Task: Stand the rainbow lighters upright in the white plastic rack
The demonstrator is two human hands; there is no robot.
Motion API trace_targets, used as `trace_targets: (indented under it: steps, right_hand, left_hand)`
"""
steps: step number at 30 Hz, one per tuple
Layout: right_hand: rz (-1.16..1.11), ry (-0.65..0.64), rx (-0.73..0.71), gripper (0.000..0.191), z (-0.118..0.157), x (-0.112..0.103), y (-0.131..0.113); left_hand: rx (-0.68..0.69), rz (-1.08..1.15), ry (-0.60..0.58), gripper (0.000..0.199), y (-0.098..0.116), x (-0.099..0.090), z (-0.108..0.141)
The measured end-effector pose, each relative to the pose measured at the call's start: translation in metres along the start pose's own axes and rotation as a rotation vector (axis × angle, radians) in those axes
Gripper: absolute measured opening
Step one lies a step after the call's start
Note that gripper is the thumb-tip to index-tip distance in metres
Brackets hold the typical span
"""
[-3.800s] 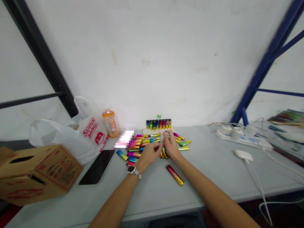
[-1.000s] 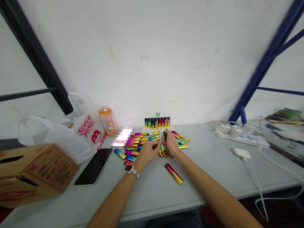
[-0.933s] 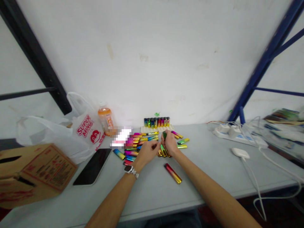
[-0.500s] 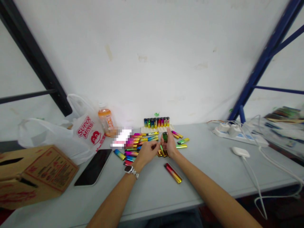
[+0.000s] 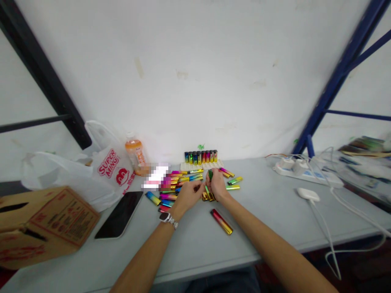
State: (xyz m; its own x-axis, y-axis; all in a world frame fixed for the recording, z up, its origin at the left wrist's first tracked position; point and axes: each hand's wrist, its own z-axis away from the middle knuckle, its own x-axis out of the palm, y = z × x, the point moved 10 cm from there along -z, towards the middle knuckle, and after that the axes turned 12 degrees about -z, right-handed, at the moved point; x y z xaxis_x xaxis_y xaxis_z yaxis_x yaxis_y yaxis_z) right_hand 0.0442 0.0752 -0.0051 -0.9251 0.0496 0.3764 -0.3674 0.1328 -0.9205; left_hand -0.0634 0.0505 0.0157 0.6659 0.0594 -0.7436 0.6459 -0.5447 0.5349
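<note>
1. Lighters (image 5: 168,196) lie strewn across the middle of the table (image 5: 253,228), around both hands, most of them shading from pink, blue or green into gold.
2. At the far left sits a box (image 5: 61,221), with a white bag (image 5: 100,175) behind it.
3. Just right of the box a black phone (image 5: 120,213) lies flat; behind it stands an orange bottle (image 5: 136,156), close to the wall (image 5: 214,81). A bright patch in front of the bottle is pixelated.
4. The left hand (image 5: 190,196), a watch (image 5: 165,217) on its wrist, rests at the heap, fingers curled; I cannot tell whether they grip anything.
5. Beyond the hands, an upright row (image 5: 200,157) of lighters stands near the wall, by pale trays (image 5: 192,167).
6. The right hand (image 5: 216,182) grasps a green lighter (image 5: 210,175); gold ends of others show just below.
7. A red lighter (image 5: 221,222) lies apart, between the forearms.
8. Right of the right hand, a few more lie flat, loosely spread.
9. Farther right are a power strip (image 5: 311,176) with plugs in it and a white charger (image 5: 308,194), its cable hanging over the front edge.
</note>
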Motion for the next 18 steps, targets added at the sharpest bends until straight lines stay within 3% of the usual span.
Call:
trace_targets:
  steps: [5, 10, 14, 18]
  right_hand:
    - [-0.046, 0.025, 0.069, 0.055, 0.002, -0.001, 0.005]
    - [-0.128, -0.056, 0.099, 0.058, 0.003, 0.008, 0.005]
    - [-0.073, -0.093, 0.084, 0.056, 0.002, 0.01, 0.006]
    - [0.007, -0.129, 0.071, 0.057, 0.004, 0.013, 0.005]
  left_hand:
    - [-0.004, 0.02, -0.013, 0.045, 0.004, -0.003, 0.001]
    - [-0.006, 0.083, -0.01, 0.044, 0.009, -0.005, 0.001]
    - [-0.098, 0.195, 0.194, 0.032, -0.002, -0.025, 0.0]
    - [-0.154, 0.321, 0.348, 0.045, -0.008, -0.039, -0.002]
